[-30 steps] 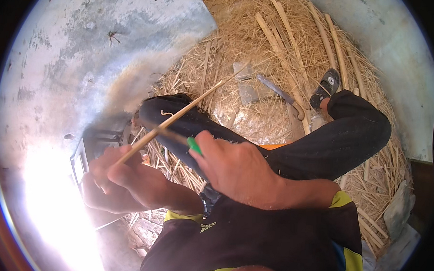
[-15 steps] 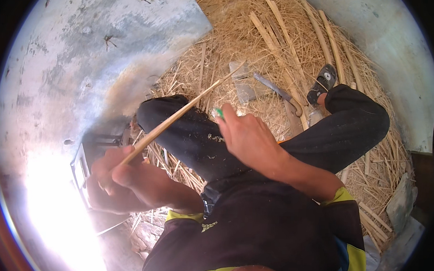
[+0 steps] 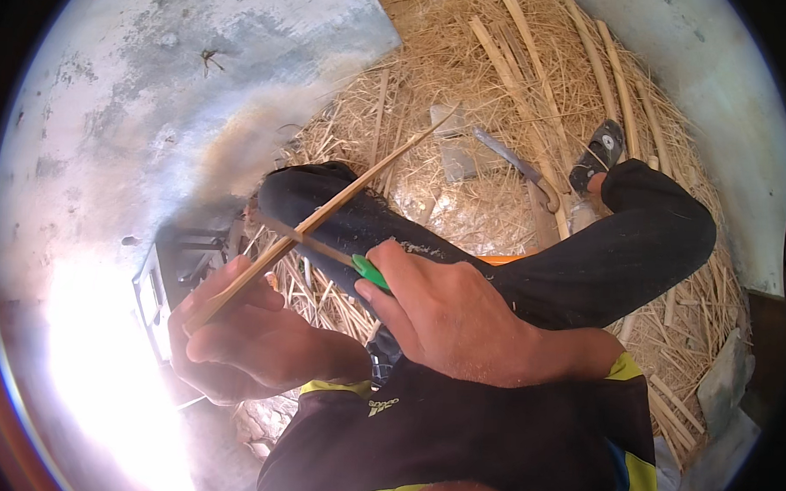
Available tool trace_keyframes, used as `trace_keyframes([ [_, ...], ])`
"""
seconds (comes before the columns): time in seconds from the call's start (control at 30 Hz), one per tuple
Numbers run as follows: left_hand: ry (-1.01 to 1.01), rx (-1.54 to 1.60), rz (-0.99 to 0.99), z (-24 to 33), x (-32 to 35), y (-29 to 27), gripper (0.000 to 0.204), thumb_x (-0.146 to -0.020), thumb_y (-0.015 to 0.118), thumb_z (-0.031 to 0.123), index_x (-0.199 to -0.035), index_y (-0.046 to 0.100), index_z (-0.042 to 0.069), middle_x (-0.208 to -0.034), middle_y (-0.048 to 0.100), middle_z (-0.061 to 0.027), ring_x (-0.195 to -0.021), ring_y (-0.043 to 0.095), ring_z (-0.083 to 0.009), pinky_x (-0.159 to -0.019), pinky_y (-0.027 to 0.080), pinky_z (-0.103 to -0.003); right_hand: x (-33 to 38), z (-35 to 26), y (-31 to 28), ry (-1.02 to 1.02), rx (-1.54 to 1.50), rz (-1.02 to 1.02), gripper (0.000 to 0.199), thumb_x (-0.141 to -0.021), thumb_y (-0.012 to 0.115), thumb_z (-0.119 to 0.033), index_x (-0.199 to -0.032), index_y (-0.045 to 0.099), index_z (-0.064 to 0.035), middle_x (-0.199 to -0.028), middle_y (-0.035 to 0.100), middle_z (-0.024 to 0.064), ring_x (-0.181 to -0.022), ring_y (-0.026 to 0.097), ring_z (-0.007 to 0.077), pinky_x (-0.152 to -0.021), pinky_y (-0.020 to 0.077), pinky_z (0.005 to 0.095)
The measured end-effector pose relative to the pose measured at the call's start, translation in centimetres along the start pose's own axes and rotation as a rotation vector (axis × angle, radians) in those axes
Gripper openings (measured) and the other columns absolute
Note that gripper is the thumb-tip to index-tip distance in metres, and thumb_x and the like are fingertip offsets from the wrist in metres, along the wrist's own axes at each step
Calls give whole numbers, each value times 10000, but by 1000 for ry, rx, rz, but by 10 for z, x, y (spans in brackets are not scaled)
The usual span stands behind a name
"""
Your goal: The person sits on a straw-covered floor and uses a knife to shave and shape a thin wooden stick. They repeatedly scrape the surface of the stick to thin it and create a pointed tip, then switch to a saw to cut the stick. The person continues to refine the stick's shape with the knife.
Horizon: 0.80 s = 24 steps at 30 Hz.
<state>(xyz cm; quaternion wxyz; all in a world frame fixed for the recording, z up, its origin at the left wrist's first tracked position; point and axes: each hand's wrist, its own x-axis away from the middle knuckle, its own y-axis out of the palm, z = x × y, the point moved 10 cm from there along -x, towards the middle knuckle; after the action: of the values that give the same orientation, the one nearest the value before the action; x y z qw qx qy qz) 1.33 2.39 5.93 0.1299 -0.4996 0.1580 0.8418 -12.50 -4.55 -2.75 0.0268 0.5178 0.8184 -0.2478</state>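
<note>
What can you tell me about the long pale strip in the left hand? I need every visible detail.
The strip is long, slender and tan, wood or bamboo by its look, narrowing to a thin far tip. The left hand grips its near end; it slants up and rightward in the picture, passing above the left leg. A green-handled knife's blurred blade crosses it past the fingers; whether it cuts in is unclear.
</note>
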Motion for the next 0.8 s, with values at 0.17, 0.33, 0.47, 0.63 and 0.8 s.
trace_keyframes([
  [0.17,81,46,-94,7,-9,-2,360,-977,565,289,-829,564,-39,-638,562,-115,-463,474,-121,-400,359,-207,-5,26,6,114,157,-32,202,-921,608,-132,-938,467,12,-589,559,168,-528,607,366,-459,472,430],
  [0.33,146,51,-61,15,-1,-6,327,-970,581,250,-783,542,-17,-598,539,-105,-439,441,-101,-400,322,-200,-3,-22,3,-102,111,-21,187,-943,573,-143,-925,467,10,-531,517,159,-493,597,342,-428,454,408],
  [0.47,90,-83,-107,12,-7,-3,334,-964,588,248,-745,531,2,-550,514,-88,-406,406,-90,-397,292,-197,-14,38,9,189,232,-58,191,-911,612,-118,-924,469,8,-543,520,162,-500,603,335,-435,450,414],
  [0.63,47,78,-18,8,-4,-7,328,-955,600,245,-735,531,11,-520,480,-65,-392,382,-91,-385,275,-203,-5,-19,12,-109,75,7,196,-964,540,-172,-950,481,14,-528,531,192,-509,598,374,-440,455,436],
  [0.8,38,78,-57,4,-3,-3,346,-960,591,248,-729,517,1,-565,455,-61,-410,400,-105,-381,289,-205,-20,41,1,128,205,-14,209,-934,589,-152,-971,470,16,-566,537,194,-514,600,370,-434,441,450],
])
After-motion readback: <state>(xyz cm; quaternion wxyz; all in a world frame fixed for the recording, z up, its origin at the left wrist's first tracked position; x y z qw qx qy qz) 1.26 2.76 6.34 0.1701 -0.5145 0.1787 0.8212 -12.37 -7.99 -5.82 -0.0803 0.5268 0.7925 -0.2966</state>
